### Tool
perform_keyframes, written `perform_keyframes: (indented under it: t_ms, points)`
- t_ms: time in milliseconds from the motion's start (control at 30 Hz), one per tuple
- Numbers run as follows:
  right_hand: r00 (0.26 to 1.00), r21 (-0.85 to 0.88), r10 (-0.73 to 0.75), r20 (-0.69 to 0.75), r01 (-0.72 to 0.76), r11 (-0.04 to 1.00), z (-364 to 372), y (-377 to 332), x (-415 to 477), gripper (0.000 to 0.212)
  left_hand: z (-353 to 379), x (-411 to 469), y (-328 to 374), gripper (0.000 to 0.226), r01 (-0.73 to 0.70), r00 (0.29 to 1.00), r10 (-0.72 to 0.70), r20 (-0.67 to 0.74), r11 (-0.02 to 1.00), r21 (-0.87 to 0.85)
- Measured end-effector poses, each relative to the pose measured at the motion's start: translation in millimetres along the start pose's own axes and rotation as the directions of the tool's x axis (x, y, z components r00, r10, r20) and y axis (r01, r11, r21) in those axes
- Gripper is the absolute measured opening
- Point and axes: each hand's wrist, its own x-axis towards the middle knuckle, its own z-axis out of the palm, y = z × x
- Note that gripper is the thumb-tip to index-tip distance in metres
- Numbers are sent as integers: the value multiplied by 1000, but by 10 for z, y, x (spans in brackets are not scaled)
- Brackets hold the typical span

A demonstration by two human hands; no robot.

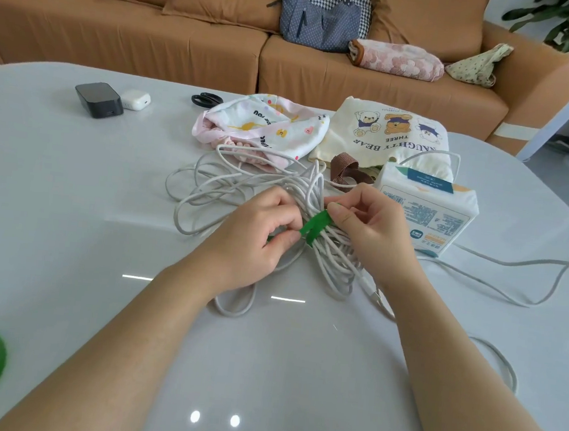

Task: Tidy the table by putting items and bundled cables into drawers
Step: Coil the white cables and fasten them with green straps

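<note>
Working at the grey worktop [70,213]. Handling the white cable bundle [315,187] lying mid-worktop, loops splaying left and toward the body, gathered waist running far to near-right, just left of the tissue pack [427,214]. Bracketing that waist with left hand [254,233] and right hand [374,230], one on each side, both equally near. Stretching the green tie [316,225] across the waist, roughly crosswise to the cables' long axis, low-left to high-right. Pinching the tie's near-left end with left fingers [288,239], thumb against forefinger; pinching the far-right end with right fingers [338,216], the rest curled. Judging next move: bringing the right end over and down toward the left fingers, closing the loop. Noting loose cable [513,262] trailing right, outside the tie; cannot tell whether it belongs to the bundle.
</note>
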Motion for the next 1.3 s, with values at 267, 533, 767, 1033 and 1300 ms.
perform_keyframes:
  t_ms: [267,533,767,1033,1300]
  points:
    - [937,155,315,150,-337,929,-34,19,57,17,11,-44,-5,9,1,998,-1,65,1000,13]
    - [934,61,352,56,-356,933,-27,113,68,23,42,-58,-18,10,21,997,-23,80,999,31]
    - [996,-336,75,-52,-88,938,30,-82,-24,12,32,-50,-56,5,55,997,-55,46,999,4]
    - [971,-657,184,154,-38,753,28,-313,-102,29,-12,-56,-38,10,126,992,-128,-13,983,-130]
    - [969,-573,196,149,-77,816,90,-236,-97,19,4,-83,-31,17,30,961,-10,-276,997,68]
